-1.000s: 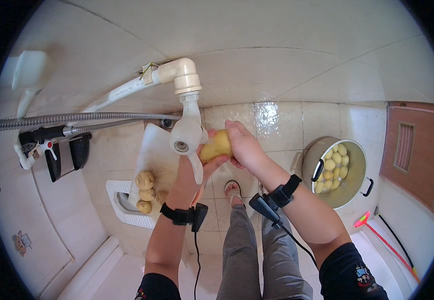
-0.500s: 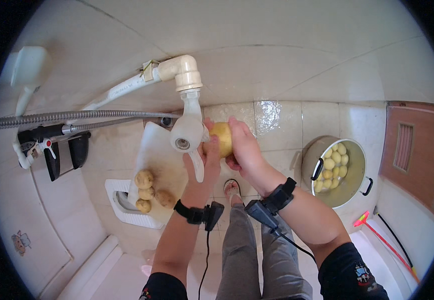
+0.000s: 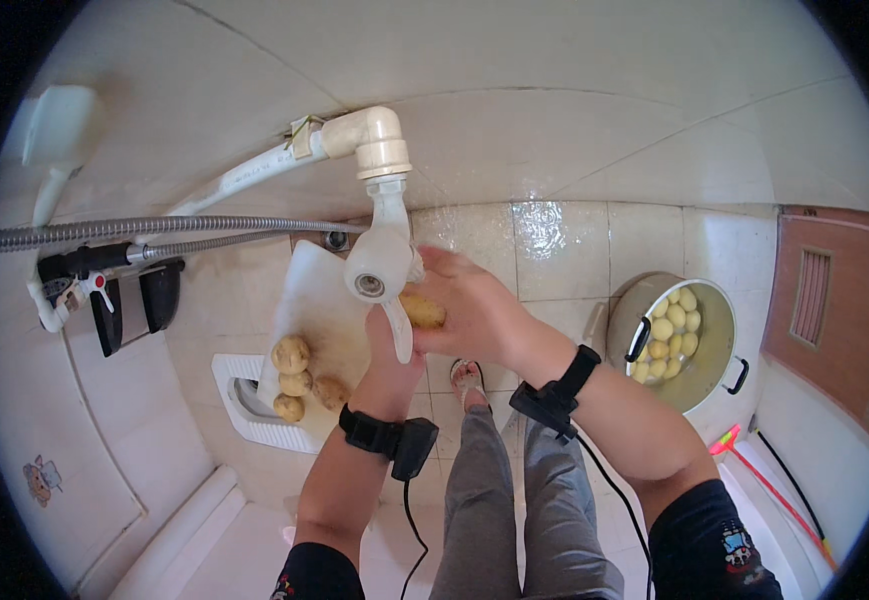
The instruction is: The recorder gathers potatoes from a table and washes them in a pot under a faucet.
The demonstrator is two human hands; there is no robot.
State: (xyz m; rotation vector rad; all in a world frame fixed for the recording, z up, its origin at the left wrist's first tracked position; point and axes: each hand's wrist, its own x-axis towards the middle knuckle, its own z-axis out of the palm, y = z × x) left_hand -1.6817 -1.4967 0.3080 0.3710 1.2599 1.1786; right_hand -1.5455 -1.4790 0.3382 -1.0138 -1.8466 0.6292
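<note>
Under the white tap (image 3: 379,262), both my hands close round a yellow potato (image 3: 424,311). My right hand (image 3: 474,308) lies over its right side, fingers bent towards the tap. My left hand (image 3: 386,348) supports it from the left and below, its fingers mostly hidden by the tap lever and the potato. To the left, several brownish potatoes (image 3: 291,355) rest on a pale board (image 3: 312,285). On the right, a large metal pot (image 3: 716,345) holds many cleaner-looking, pale yellow potatoes (image 3: 661,329).
The board partly covers a white squat toilet (image 3: 237,395). A metal hose (image 3: 184,228) and white pipe (image 3: 244,183) run along the wall. Wet tiles (image 3: 544,235) shine beyond my hands. A red-handled squeegee (image 3: 769,485) leans at the right, below a brown door (image 3: 814,300).
My right hand has slid left and over the potato, covering more of it. The potato has shifted slightly left and down, closer behind the tap lever.
</note>
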